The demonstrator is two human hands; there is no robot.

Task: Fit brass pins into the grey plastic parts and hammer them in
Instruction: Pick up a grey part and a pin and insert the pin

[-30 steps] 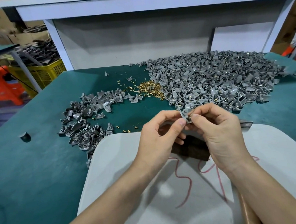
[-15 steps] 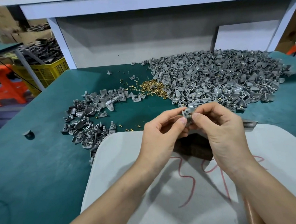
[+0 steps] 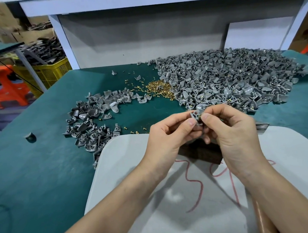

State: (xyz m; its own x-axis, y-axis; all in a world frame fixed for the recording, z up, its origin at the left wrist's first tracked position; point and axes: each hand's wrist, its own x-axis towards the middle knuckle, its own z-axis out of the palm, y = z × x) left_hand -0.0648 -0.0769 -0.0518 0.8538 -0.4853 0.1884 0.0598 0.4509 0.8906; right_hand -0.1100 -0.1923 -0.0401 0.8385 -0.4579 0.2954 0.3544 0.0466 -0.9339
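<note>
Grey part (image 3: 194,114) is held up over the near edge of the table (image 3: 35,168), above the white board (image 3: 127,172). Left hand (image 3: 170,138) pinches it between thumb and forefinger. Right hand (image 3: 235,136) pinches a brass pin (image 3: 200,116) against the part's side; how deep it sits, cannot tell. Risks: pin enters tilted and jams, likely bending under hammering. A loose pinch lets it drop and roll into the heap of grey parts (image 3: 228,79).
</note>
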